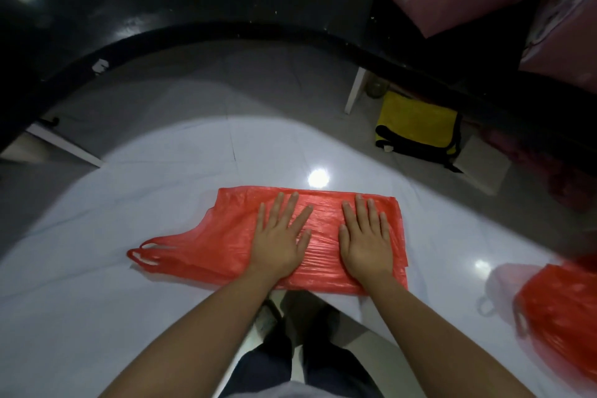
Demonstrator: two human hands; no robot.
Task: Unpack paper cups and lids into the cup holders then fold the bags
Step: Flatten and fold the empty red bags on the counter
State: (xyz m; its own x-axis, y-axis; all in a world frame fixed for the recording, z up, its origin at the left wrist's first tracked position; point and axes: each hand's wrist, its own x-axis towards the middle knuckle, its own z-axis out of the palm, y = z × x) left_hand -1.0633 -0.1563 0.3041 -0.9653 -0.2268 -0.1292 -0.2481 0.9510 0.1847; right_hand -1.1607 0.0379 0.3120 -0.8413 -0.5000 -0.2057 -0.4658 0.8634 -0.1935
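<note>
A red plastic bag lies flattened on a white floor, its handles trailing out to the person's left. The left hand and the right hand both rest palm-down on it, fingers straight and spread, pressing the film flat; neither grip pinches or curls round anything. The bag appears already doubled lengthwise into a band, so the work looks to be in the folding stage, with smoothing under way before the next fold.

The risks come from the material. Thin film traps air, and if the palms lift before it is pushed out, the layers may puff and spring open. The floor looks glossy, so a sideways push could slide the whole bag instead of creasing it. The loose handles could be caught crooked in the next fold and skew the edges.

A second red bag sits near the right edge beside something pale and blurred, and it seems still to await folding. No cups or holders are visible.
</note>
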